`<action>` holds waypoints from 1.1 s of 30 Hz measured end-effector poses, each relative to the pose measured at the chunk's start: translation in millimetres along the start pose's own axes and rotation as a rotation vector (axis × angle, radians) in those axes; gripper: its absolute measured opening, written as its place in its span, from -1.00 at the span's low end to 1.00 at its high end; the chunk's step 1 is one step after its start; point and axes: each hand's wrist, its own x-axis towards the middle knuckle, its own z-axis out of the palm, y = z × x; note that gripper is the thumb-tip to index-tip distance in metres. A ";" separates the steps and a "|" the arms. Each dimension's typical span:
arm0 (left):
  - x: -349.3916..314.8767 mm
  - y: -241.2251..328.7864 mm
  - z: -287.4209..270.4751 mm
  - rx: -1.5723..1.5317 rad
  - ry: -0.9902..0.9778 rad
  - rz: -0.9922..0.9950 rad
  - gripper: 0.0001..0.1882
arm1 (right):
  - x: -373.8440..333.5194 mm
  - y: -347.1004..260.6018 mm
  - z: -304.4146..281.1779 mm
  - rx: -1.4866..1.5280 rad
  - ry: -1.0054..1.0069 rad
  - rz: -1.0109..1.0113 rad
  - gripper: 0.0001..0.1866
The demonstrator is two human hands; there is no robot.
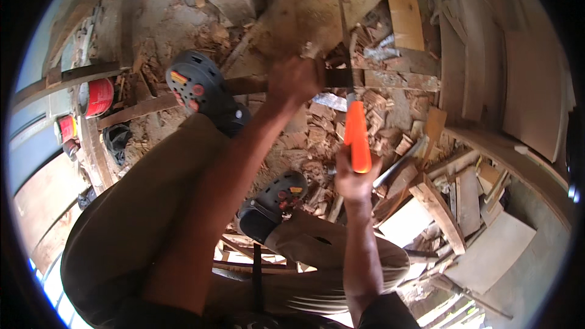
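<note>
My right hand point(355, 183) is closed around the orange handle point(358, 137) of a hand saw. Its thin dark blade point(348, 55) points away from me and crosses a wooden bar point(396, 80) lying sideways. To the left of the blade, my left hand point(297, 79) is closed on the same bar, slightly blurred, with its fingertips hidden. My left foot, in a grey clog point(198, 82), rests by the bar's left part. The other grey clog point(277, 198) stands nearer, among wood chips.
Wood chips and offcuts point(317, 140) litter the ground. A pale board point(403, 9) lies beyond the bar. Planks and scraps point(442, 213) pile up at the right, beside large panels point(536, 85). At the left are a red container point(97, 97) and a black bag point(117, 141).
</note>
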 end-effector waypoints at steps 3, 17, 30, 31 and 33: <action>5.4 -13.1 -10.6 -0.067 -0.063 -0.124 -0.54 | -48.2 25.5 -1.2 -0.115 -0.024 -0.141 -0.96; -11.9 -23.3 -25.6 0.070 0.181 -0.047 -0.64 | -138.1 11.1 -47.5 -0.262 -0.236 -0.157 -0.56; -5.0 -13.6 -23.8 0.085 0.125 -0.011 -0.65 | -150.3 -22.1 -45.1 -0.343 -0.097 -0.122 -0.52; 0.4 -7.3 -17.1 0.119 0.159 0.032 -0.66 | -130.7 -3.3 -36.4 -0.278 -0.053 -0.072 -0.59; 22.8 -13.1 -12.6 0.132 0.261 0.115 -0.73 | -81.5 9.7 -16.6 -0.118 0.016 0.002 -0.74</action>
